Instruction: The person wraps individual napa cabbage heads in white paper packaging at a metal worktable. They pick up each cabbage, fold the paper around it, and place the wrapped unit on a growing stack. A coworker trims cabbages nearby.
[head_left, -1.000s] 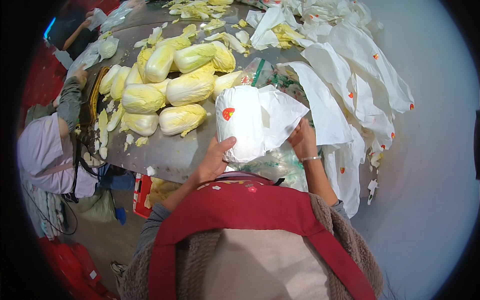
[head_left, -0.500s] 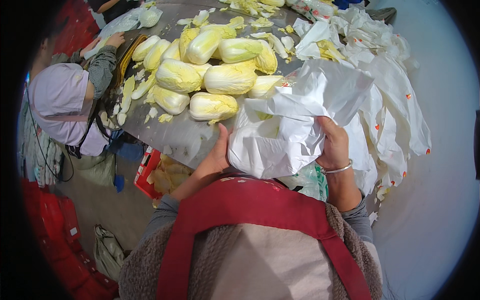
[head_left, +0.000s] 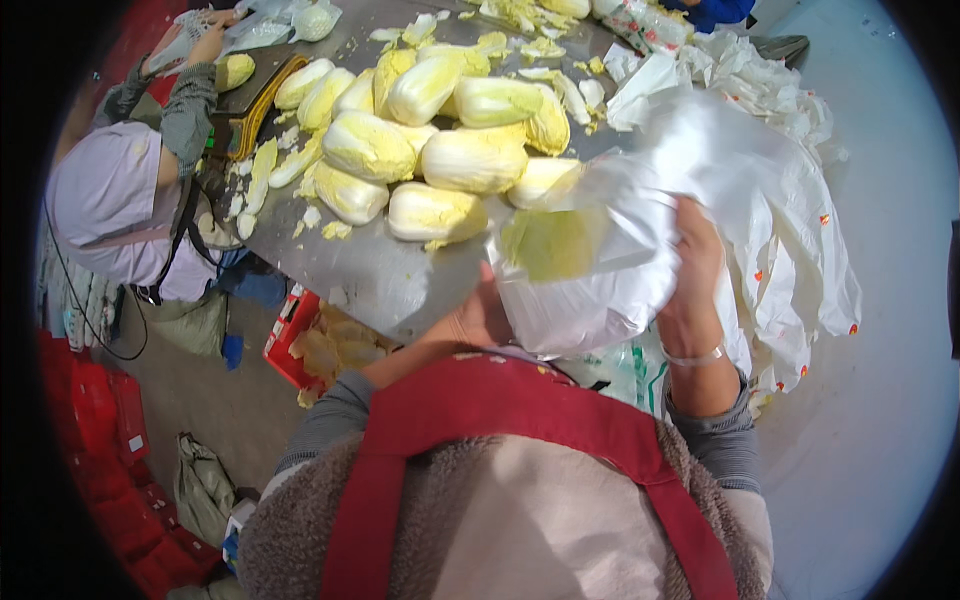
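A white plastic bag (head_left: pixel 590 315) is between my two hands at the table's near edge. Through its upper side shows a yellow-green patch (head_left: pixel 548 243), apparently napa cabbage, with the rest hidden by white film. My left hand (head_left: pixel 487 315) is closed on the bag's left side, its fingers mostly behind the film. My right hand (head_left: pixel 698 260) grips the right side, and the film above it is blurred by motion. Just beyond the bag lies a pile of trimmed napa cabbages (head_left: pixel 473 160), pale at the base and yellow at the leaves.
Loose leaf scraps (head_left: pixel 260 185) litter the metal table (head_left: pixel 400 285). White bags with red marks (head_left: pixel 790 270) hang over its right side. A red crate (head_left: pixel 290 330) of leaves stands below the near edge. At left, a co-worker (head_left: pixel 115 190) handles netting beside a cabbage.
The bag and both my hands have shifted slightly right. The loose white film has swung up and back, exposing the yellow-green patch. The co-worker's hands have moved farther away.
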